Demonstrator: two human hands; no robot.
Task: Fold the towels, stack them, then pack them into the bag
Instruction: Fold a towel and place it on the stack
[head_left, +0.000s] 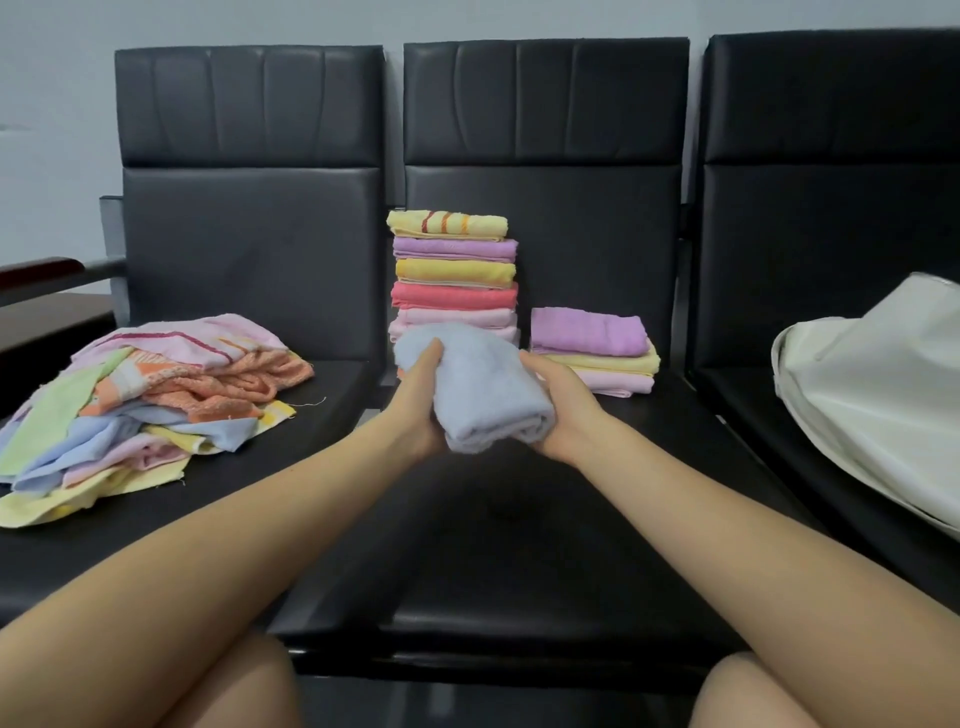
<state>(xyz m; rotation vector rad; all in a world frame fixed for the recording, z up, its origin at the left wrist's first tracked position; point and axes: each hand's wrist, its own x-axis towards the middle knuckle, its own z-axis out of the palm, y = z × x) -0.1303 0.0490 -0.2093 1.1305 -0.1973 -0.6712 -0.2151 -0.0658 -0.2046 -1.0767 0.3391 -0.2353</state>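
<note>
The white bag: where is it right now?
Head view, far right: the white bag lies on the right-hand seat, apart from the short towel stack.

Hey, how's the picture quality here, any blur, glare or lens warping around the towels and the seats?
Head view: soft, even light; the folded light blue towel, held by the left hand and right hand, looks slightly blurred; faint sheen on the black padded seats; wide-angle bending tilts the seat backs at the edges; the white fabric bag looks bright, with little detail.
</note>
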